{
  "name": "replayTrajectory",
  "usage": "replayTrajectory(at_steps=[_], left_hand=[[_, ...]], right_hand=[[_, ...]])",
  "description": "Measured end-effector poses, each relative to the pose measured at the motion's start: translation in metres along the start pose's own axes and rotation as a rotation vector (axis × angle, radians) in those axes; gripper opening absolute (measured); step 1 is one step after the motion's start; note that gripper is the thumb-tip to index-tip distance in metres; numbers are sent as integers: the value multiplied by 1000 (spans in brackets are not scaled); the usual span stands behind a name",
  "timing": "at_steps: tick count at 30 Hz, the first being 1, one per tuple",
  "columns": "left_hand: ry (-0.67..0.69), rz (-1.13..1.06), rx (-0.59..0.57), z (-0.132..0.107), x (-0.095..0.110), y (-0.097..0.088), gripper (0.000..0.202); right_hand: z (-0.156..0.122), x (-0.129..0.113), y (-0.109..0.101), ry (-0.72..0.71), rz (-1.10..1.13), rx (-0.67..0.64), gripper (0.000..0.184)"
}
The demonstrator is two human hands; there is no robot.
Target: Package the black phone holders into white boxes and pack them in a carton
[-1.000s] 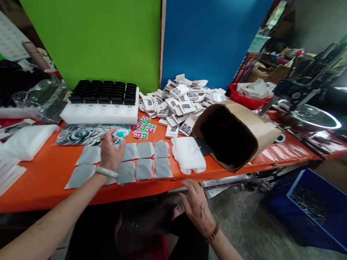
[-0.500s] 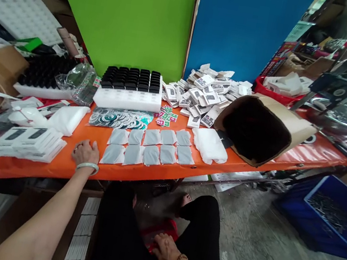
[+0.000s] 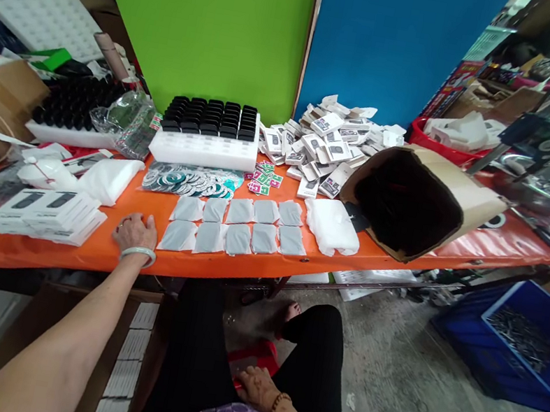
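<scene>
My left hand (image 3: 136, 235), a pale bangle at its wrist, rests palm down on the orange tabletop (image 3: 136, 268), fingers spread and holding nothing. To its right, several grey flat squares in thin white wrapping (image 3: 208, 237) lie in two rows. Stacked white printed boxes (image 3: 47, 214) stand to its left. Down in my lap, my right hand (image 3: 257, 386) lies loosely with its fingers extended, close to something red (image 3: 256, 355) between my legs. I see nothing held in it. A white wrapped bundle (image 3: 332, 227) lies beyond the right end of the rows.
Black pieces (image 3: 210, 116) stand in a white foam tray (image 3: 204, 151), behind a bag of round discs (image 3: 191, 181). Small cartons (image 3: 329, 141) are heaped near an open cardboard box (image 3: 447, 194). A blue bin (image 3: 510, 347) with metal pieces stands on the floor at right.
The view has shifted slightly, so the table sits a little higher in the picture. My left hand stays flat on the table and my right hand stays in my lap.
</scene>
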State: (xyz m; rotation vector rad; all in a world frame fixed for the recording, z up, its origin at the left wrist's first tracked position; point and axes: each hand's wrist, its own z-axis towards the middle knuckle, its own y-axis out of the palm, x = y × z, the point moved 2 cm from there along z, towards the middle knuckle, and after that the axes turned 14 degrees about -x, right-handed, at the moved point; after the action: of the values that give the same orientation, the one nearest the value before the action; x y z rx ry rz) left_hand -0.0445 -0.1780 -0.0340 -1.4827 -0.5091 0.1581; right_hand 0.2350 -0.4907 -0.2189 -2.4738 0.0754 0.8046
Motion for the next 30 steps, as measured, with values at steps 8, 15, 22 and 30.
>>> replayTrajectory(at_steps=[8, 15, 22, 30], left_hand=[[-6, 1, 10, 0, 1, 0, 42], [-1, -7, 26, 1, -3, 2, 41], [4, 1, 24, 1, -5, 5, 42], [41, 18, 12, -5, -3, 1, 43]], right_hand=[[2, 3, 4, 10, -10, 0, 35], [8, 3, 5, 24, -14, -21, 32], [10, 2, 10, 27, -22, -30, 36], [21, -5, 12, 103, 2, -16, 28]])
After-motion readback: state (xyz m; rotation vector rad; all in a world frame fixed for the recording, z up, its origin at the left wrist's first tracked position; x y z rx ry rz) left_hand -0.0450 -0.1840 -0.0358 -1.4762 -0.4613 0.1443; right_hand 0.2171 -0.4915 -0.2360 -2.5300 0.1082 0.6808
